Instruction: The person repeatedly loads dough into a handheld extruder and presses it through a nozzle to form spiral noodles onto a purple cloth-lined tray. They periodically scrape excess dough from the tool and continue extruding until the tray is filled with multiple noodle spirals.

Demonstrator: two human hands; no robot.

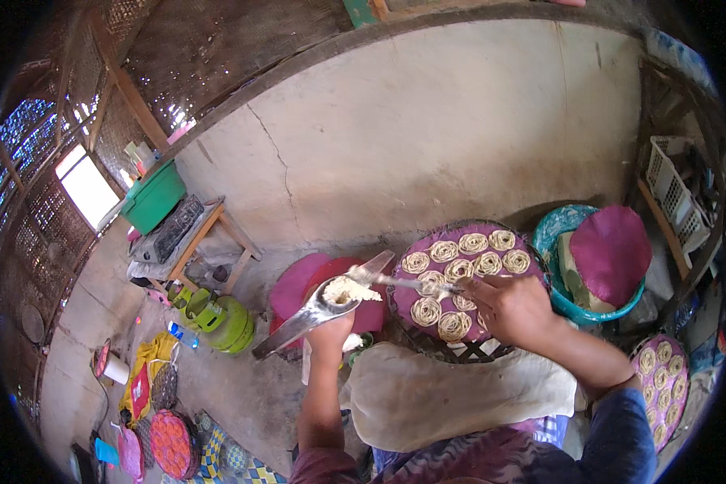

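Note:
My left hand is closed under a metal hand press, a cup with long flat arms on both sides. Pale dough fills the cup and sticks out over its rim. In my closed right hand is a spoon-like metal utensil, its tip smeared with dough and touching or close to the press. Below the right hand lies a round tray with a purple mat, bearing several coiled dough nests. My right hand hides some of them. A cream cloth covers my lap.
A red basin and a pink sheet lie behind the press. At right stand a teal basin with a purple round mat and another tray of nests. Green gas cylinders and a wooden table are at left.

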